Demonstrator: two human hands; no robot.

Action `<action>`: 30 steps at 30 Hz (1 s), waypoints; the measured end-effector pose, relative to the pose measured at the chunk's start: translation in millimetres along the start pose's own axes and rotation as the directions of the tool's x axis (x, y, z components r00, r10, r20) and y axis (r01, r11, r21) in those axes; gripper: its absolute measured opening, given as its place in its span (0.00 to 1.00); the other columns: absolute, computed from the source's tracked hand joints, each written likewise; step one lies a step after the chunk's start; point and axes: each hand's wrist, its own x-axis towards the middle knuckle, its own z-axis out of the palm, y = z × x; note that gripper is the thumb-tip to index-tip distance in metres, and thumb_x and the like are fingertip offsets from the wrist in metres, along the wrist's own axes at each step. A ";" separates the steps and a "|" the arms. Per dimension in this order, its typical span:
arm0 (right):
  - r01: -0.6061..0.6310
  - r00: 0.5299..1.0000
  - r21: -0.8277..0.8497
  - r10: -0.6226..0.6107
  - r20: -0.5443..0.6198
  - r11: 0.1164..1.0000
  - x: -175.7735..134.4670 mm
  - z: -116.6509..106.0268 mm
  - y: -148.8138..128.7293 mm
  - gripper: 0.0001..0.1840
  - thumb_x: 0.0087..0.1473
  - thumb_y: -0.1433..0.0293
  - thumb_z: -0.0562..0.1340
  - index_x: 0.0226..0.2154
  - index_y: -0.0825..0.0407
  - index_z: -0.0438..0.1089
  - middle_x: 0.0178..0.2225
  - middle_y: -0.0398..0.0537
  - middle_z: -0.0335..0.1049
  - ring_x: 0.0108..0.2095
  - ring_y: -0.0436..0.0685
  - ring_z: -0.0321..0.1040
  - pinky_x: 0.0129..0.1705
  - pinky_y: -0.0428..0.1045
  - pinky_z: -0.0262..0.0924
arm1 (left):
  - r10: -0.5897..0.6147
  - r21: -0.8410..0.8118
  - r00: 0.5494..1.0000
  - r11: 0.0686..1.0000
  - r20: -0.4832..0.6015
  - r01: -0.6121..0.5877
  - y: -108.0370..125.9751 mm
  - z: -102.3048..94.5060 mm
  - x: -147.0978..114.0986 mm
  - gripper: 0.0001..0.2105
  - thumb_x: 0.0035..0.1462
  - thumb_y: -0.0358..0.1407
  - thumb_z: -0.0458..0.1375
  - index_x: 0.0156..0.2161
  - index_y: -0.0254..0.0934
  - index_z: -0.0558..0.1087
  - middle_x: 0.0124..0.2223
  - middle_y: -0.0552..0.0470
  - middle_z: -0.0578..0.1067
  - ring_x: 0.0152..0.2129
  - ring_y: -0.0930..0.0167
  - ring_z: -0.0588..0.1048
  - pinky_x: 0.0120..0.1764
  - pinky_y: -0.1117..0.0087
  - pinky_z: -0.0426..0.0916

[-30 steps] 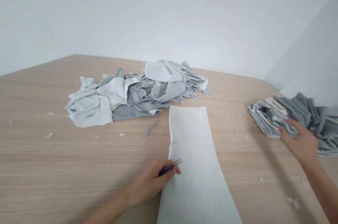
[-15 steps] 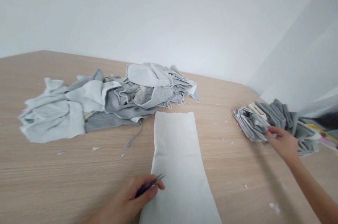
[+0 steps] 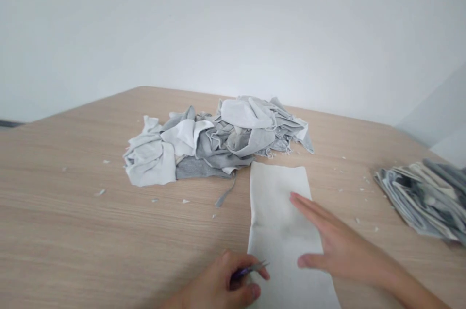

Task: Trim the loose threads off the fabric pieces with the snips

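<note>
White cloth (image 3: 277,180): long flat strip laid on the tabletop in front of me, running away from me, faint crease across, near end cut off by the view's bottom edge. Small snips (image 3: 251,269): purple handle, pointed metal blades, tips slightly apart, gripped in my left hand (image 3: 233,282), tilted, points toward the right over the cloth's left side; handle partly hidden by my fingers.

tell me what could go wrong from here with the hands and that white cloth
The pointed tool in the left hand has its tips exposed over the white cloth, so they might snag it. The open right hand is over the same cloth and could get pricked if it came nearer those tips. The crumpled pile lies close to the cloth's far end, so pieces might get mixed.
</note>
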 end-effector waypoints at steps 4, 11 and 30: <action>-0.005 1.000 -0.038 0.005 -0.002 0.999 -32.3 62.6 -11.1 0.48 0.53 0.55 0.70 0.70 0.44 0.53 0.72 0.51 0.48 0.69 0.68 0.52 0.66 0.64 0.58 | 0.070 -0.104 0.995 0.992 -0.067 -0.077 -5.4 2.2 4.8 0.17 0.59 0.44 0.58 0.48 0.39 0.80 0.27 0.57 0.60 0.26 0.72 0.60 0.30 0.72 0.54; 0.171 0.932 -0.131 -0.203 -0.301 0.977 -32.7 93.8 4.5 0.15 0.67 0.74 0.54 0.48 0.50 0.75 0.52 0.53 0.75 0.54 0.62 0.71 0.58 0.61 0.68 | 0.073 -0.297 0.977 0.946 -0.200 -0.131 -22.7 5.3 18.4 0.27 0.60 0.56 0.57 0.49 0.32 0.77 0.24 0.59 0.57 0.21 0.75 0.56 0.24 0.73 0.50; -0.020 0.897 -0.015 0.011 -0.443 1.000 -8.4 62.1 -14.5 0.16 0.68 0.67 0.52 0.38 0.48 0.76 0.38 0.50 0.77 0.40 0.60 0.75 0.45 0.55 0.72 | 0.107 -0.201 0.928 0.961 -0.356 -0.188 -14.7 -11.4 16.4 0.20 0.61 0.48 0.57 0.49 0.34 0.79 0.23 0.60 0.57 0.20 0.75 0.56 0.24 0.74 0.51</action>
